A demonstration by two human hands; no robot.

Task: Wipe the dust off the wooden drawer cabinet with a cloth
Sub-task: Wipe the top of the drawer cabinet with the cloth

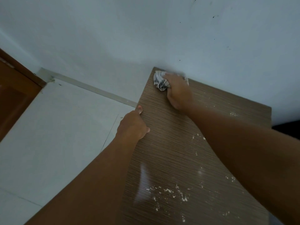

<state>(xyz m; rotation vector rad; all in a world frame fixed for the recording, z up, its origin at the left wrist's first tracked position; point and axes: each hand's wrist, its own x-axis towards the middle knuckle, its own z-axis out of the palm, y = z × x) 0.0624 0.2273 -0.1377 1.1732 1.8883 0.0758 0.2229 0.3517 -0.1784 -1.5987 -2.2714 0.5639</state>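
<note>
Right hand [177, 91] clamped on crumpled white-and-dark striped cloth [160, 81] at far corner of brown wood-grain cabinet surface [162, 143]; white crumbs [167, 192] near its front could be flung over its edge by broad strokes.

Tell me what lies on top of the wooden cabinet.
A crumpled cloth gripped by the right hand, the left hand on its edge, and white specks. The arms cover part of the cabinet.

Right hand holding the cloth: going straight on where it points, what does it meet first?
Likely the pale grey-blue wall behind the striped brown wooden cabinet's far corner, though depth is unclear.
</note>
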